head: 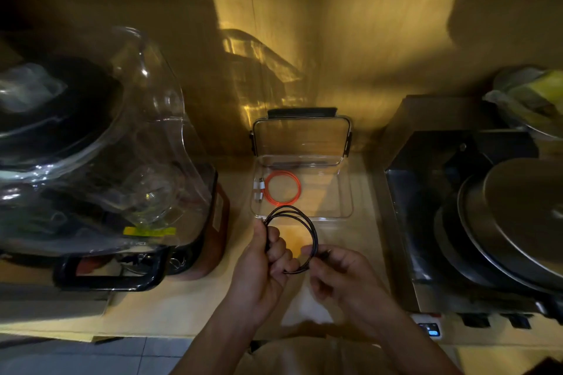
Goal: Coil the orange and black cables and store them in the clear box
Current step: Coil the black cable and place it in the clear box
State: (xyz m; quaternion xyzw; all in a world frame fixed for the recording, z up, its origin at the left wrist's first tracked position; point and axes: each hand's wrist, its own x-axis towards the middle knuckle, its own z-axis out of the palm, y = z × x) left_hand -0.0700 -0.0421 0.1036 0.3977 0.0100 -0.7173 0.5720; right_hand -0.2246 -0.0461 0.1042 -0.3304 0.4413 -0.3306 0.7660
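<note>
The clear box (344,192) stands open on the counter in the middle, its lid (301,138) tilted up against the wall. Inside, at the left, lies the orange cable (297,189) in a neat ring with its white plugs beside it. Just in front of the box the black cable (307,222) is looped into a coil of a few turns. My left hand (265,265) grips the coil's left side in curled fingers. My right hand (338,271) pinches the cable's end at the coil's lower right.
A large blender with a clear cover (128,161) fills the left of the counter. A steel appliance (432,222) with stacked metal lids (518,222) stands at the right. A strip of wooden counter (195,307) lies between them, under my hands.
</note>
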